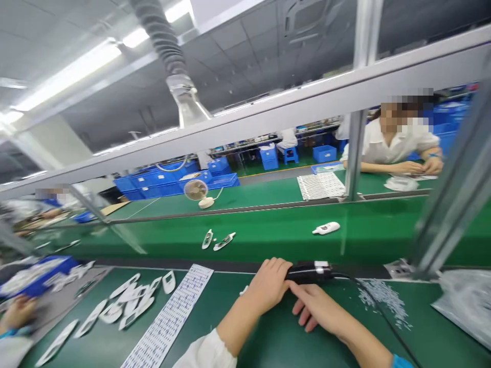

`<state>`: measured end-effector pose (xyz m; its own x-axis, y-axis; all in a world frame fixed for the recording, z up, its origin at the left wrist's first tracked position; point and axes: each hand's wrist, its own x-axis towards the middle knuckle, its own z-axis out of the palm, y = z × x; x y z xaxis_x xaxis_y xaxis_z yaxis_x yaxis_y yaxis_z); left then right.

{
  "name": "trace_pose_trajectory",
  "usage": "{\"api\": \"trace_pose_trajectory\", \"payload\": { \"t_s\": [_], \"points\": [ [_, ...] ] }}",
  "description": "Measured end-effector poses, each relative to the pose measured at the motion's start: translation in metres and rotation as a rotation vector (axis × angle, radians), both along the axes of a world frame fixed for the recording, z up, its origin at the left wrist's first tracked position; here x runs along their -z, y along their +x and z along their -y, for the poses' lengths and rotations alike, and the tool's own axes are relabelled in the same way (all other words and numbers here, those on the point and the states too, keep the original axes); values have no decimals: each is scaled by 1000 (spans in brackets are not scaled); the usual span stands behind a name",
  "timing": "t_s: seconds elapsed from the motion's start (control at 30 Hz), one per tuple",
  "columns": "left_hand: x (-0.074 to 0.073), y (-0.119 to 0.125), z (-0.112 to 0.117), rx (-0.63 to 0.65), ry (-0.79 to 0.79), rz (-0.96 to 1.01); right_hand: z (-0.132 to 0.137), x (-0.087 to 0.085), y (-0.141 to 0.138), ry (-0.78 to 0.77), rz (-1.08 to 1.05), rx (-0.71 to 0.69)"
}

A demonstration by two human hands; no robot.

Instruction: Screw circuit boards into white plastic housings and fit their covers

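A black handheld device (pixel 311 272) with a white label and a cable lies at the far edge of my green bench. My left hand (pixel 268 286) is curled over its near end, fingers closed on it. My right hand (pixel 315 306) rests just below the device, index finger stretched along its underside and the other fingers loosely bent. A small white part (pixel 244 290) peeks out left of my left hand.
Several white plastic shells (pixel 128 301) and a long label sheet (pixel 171 319) lie at left. Small white scraps (pixel 379 296) and a clear bag (pixel 466 301) lie at right. The green conveyor (pixel 268 235) carries white devices (pixel 326 228). A person (pixel 399 143) sits opposite; another person's hand (pixel 17 312) is at far left.
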<state>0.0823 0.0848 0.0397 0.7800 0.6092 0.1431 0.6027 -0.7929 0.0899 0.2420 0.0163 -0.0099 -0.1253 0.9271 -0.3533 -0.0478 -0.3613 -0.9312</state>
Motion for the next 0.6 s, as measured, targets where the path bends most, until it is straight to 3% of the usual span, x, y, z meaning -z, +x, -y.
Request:
{"api": "trace_pose_trajectory", "payload": {
  "t_s": [0.13,0.23,0.3,0.37,0.43,0.5,0.6],
  "points": [
    [-30,17,19,71,140,211,2,-11,14,351,-246,388],
    [-47,23,12,103,124,269,7,-33,30,571,-363,736],
    [-57,13,-14,-82,61,181,10,-54,47,572,-421,967],
    [-63,-9,-54,-379,2,57,13,-76,68,571,-422,1188],
    [-63,-37,-97,-539,-44,3,13,-92,90,647,-439,1274],
    [-52,-61,-137,-649,-109,-63,13,-100,109,723,-452,1300],
    [-26,-84,-178,-686,-206,-148,10,-99,126,778,-313,1333]
  ]
}}
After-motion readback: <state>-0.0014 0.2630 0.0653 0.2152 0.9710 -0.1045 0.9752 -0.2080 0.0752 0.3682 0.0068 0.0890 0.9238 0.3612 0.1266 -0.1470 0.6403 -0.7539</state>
